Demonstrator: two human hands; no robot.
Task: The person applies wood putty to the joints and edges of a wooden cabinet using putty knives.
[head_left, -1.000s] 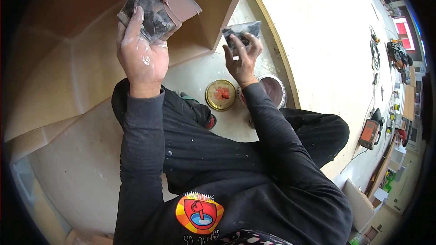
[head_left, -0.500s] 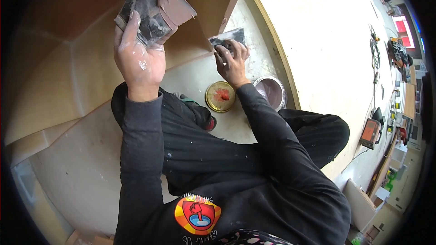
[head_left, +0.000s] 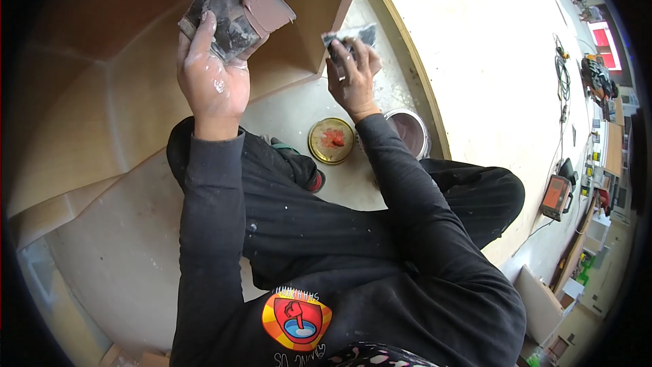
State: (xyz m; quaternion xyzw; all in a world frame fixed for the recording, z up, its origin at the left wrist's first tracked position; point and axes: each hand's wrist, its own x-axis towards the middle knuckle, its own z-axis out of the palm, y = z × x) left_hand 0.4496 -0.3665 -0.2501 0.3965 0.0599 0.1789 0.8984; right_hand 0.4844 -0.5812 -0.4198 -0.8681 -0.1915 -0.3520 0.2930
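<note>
My left hand (head_left: pixel 216 85), smeared with white, grips a grey, stained putty spreader (head_left: pixel 227 3). A thick layer of pink filler (head_left: pixel 267 7) covers the spreader's right side. In my right hand (head_left: pixel 353 81) is a second putty spreader (head_left: pixel 367 34), its dark blade pointing away from me, just right of the edge of a brown panel (head_left: pixel 333 20). My fingers hide much of this spreader. Below my right hand, a round yellowish lid (head_left: pixel 331 155) with a red lump (head_left: pixel 337 141) on it lies on the floor. Beside it stands an open tin (head_left: pixel 424 143) with pinkish contents, partly behind my right forearm.
Brown boards (head_left: pixel 68 129) form a box-like structure on the left. To the right lies a large pale panel (head_left: pixel 489 95) with a cable (head_left: pixel 562 75) and an orange-and-black device (head_left: pixel 557 197). My bent legs frame the grey floor (head_left: pixel 278 112).
My right hand has moved up and slightly right with its spreader, away from the brown panel's edge. My left hand and its spreader have shifted slightly up and right.
</note>
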